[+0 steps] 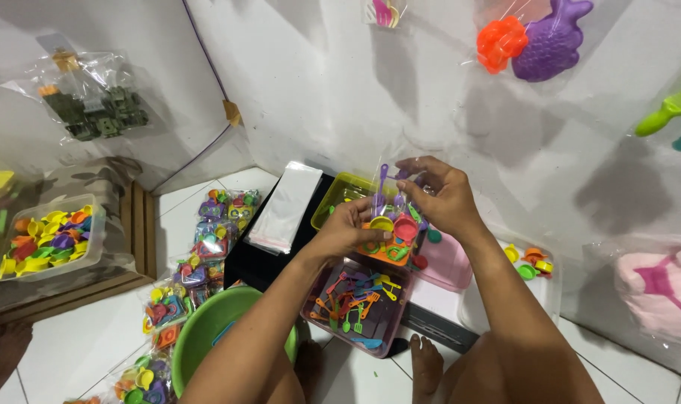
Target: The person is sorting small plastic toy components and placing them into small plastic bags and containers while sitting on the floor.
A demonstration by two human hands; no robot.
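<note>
A person sits on a white tiled floor point(78, 344) in a corner, seen from above. Bagged plastic toys hang on the white walls point(340, 82).

In front of the knees sit a green basin point(206, 325), a dark tub of small coloured toy utensils point(355, 299), a pink tub point(449, 263) and a yellow-green tub point(340, 191). A stack of empty clear bags point(286, 206) lies behind, and filled toy packs point(198, 262) line the floor to the left.

Both hands meet above the tubs. The left hand point(349, 228) has its fingers closed on a clear bag of toy dishes point(391, 232). The right hand point(441, 196) pinches the bag's open top, beside a purple toy spoon point(383, 183) standing in it.

Judged from this, filling goes best with the mouth held wide and the bag upright, over the tubs to catch spills.
</note>
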